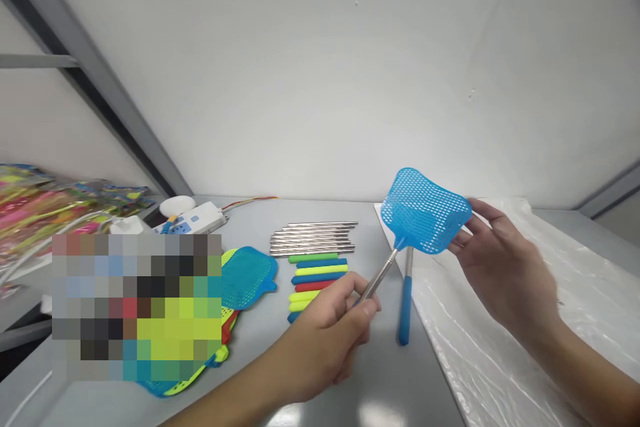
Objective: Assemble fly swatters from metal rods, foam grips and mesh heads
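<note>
A blue fly swatter [425, 210] is held up over the table, its mesh head tilted to the right on a thin metal rod. Wrapped round the rod is my left hand [333, 333]; the rod's lower end is hidden in its grip. At the head's right edge, my right hand [505, 263] has its fingers bent against the rim, some partly behind the mesh. Below the head, a second fly swatter's blue handle [405, 310] lies on the table, its upper part hidden by the raised head.
Metal rods [315, 239] lie behind a row of coloured handles [320, 270]. Loose mesh heads [247, 277] pile up at left, partly blurred out. A power strip [197, 220] and packaged goods [65, 213] stand further left. Plastic sheeting [480, 333] covers the right side.
</note>
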A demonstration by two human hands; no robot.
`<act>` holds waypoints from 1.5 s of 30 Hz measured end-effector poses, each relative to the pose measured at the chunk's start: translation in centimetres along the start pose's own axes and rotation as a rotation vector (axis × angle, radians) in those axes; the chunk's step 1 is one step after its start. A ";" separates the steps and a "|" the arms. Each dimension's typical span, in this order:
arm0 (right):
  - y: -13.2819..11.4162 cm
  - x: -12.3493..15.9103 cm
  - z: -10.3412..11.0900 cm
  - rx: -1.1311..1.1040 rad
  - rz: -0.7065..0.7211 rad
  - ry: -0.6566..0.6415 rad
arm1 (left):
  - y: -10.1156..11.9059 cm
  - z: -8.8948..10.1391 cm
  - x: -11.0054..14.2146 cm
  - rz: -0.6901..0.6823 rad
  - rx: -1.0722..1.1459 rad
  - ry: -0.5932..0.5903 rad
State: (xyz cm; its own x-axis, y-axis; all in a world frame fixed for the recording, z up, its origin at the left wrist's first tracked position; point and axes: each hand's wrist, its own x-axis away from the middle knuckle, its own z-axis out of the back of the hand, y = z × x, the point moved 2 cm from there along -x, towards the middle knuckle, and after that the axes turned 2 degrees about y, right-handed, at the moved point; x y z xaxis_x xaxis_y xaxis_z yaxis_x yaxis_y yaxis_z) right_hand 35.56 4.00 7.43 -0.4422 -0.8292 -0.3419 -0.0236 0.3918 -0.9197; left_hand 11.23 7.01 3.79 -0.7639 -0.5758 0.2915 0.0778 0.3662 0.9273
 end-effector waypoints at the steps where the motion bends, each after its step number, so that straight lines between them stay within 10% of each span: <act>1: 0.2 0.0 -0.3 -0.113 -0.103 -0.045 | -0.1 0.0 0.0 0.005 -0.035 0.009; 8: 2.9 2.5 -1.4 -0.188 -0.485 -0.077 | -0.4 -0.6 0.2 -0.052 -0.354 0.024; 18: 2.7 3.5 -2.9 -0.129 -0.368 -0.072 | -0.5 -1.6 0.9 -0.098 -0.434 0.023; 26: 3.6 4.7 -2.9 0.001 -0.405 -0.250 | 0.2 -1.1 0.6 -0.031 -0.300 0.012; 35: 3.6 6.6 -4.4 0.197 -0.538 -0.523 | -1.1 -1.6 0.1 0.119 0.091 -0.288; 45: 3.4 2.8 -2.0 -0.010 -0.466 -0.095 | -0.5 -1.0 0.1 0.210 0.143 -0.234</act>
State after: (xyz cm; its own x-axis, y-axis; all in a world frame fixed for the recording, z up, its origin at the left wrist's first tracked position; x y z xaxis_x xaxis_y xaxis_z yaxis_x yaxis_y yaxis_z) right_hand 32.39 3.78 3.77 -0.2986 -0.9501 0.0901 -0.2085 -0.0271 -0.9776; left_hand 11.75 6.01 3.64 -0.8685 -0.2995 0.3950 0.1708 0.5672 0.8057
